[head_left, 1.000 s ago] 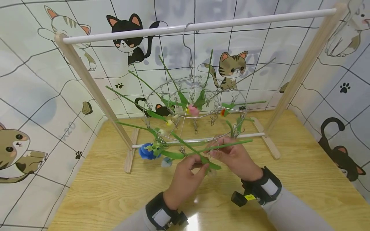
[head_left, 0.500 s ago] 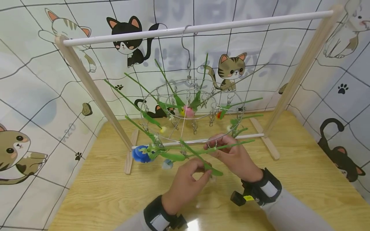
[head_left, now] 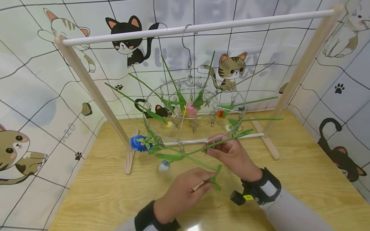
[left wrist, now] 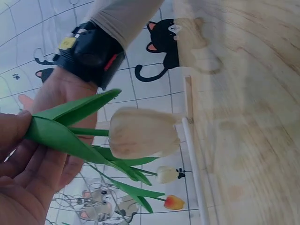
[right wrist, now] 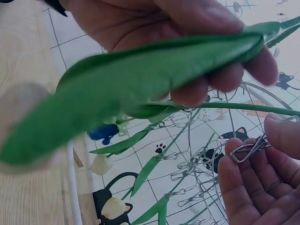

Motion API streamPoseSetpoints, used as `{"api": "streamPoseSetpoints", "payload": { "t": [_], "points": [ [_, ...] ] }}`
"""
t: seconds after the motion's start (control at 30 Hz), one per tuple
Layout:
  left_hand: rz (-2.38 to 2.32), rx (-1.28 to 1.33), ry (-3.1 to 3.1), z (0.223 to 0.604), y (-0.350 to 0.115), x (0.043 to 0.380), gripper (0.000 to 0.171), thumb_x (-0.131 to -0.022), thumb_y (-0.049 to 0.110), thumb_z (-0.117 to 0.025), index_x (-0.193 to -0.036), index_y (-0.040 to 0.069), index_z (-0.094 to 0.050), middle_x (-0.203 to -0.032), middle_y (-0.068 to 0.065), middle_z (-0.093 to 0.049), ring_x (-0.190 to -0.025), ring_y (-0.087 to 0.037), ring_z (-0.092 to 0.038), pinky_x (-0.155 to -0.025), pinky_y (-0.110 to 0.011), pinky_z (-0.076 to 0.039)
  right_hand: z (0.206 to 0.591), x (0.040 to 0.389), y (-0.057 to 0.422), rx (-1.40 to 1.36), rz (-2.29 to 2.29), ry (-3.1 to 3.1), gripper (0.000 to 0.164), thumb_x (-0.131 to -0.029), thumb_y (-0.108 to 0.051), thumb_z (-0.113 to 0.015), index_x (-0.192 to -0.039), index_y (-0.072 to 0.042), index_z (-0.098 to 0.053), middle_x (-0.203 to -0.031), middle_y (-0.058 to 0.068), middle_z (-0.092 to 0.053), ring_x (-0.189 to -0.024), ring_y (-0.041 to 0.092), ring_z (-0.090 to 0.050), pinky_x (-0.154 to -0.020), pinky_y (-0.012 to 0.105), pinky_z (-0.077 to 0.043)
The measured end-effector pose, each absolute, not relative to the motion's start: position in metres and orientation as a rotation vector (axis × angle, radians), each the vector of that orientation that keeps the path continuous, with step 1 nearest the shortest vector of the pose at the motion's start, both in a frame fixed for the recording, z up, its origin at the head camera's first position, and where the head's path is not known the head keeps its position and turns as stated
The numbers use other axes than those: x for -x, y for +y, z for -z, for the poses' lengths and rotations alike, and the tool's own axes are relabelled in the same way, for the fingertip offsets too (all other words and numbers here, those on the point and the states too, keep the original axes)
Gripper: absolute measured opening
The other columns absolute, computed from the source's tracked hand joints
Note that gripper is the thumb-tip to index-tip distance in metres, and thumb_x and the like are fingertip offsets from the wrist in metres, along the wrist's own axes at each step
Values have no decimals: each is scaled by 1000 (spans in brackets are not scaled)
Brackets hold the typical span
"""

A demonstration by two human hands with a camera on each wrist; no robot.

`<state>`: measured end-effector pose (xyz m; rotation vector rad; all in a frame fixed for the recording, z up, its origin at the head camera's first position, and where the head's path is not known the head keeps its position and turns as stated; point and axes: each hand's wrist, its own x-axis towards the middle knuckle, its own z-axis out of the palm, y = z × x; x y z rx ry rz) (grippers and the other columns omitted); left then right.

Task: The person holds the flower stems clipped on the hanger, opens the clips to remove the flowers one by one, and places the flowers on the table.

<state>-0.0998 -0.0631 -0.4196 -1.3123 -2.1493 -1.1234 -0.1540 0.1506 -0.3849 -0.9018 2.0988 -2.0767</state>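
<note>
My left hand (head_left: 185, 191) pinches a cream artificial tulip (left wrist: 143, 133) by the stem at its green leaves, below the hanger. The tulip's head points down toward the table. My right hand (head_left: 231, 155) holds a metal clip (right wrist: 251, 150) between thumb and fingers at the near edge of a round wire clip hanger (head_left: 189, 141). Whether the clip's jaws are apart cannot be told. Other artificial flowers hang head-down from the ring: a blue rose (head_left: 140, 142), a pale blue tulip (head_left: 164, 165), a pink tulip (head_left: 191, 110) and a red-orange one (head_left: 220, 114).
The hanger hooks over a white rod (head_left: 260, 21) on a wooden-legged stand (head_left: 86, 86). A lower white bar (head_left: 251, 136) runs behind my hands. Several green stems stick out around the ring. The wooden table (head_left: 112, 199) meets a cat-print backdrop (head_left: 95, 19).
My left hand has moved down and slightly right with the cream tulip, turning its stem lower. My right hand stays nearly in place at the clip. The hanger and its flowers sway slightly.
</note>
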Motion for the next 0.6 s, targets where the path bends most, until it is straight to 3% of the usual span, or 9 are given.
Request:
{"api": "streamPoseSetpoints", "payload": {
  "t": [0.23,0.4,0.6],
  "points": [
    [1025,1488,-2182,403,-66,88,30,-99,12,-71,-128,9,-72,-117,0,-76,-113,-8,-70,-100,-15,-53,385,151,152,827,1996,2220,23,-102,-6,-64,-123,2,-61,-116,4,-71,-107,13,-73,-95,30,-61],
    [1046,1499,-2162,392,-71,77,31,-98,14,-73,-128,9,-72,-116,2,-76,-105,-6,-69,-94,-9,-51,385,150,151,833,1952,2278,23,-101,-6,-65,-123,0,-61,-114,5,-72,-106,12,-72,-92,28,-60],
    [1252,1459,-2089,380,-94,65,31,-94,3,-74,-125,7,-71,-118,-5,-75,-109,-15,-72,-95,-21,-57,384,150,149,885,2014,2170,27,-100,-1,-65,-124,11,-56,-111,-2,-72,-105,12,-72,-95,29,-60]
  ]
}}
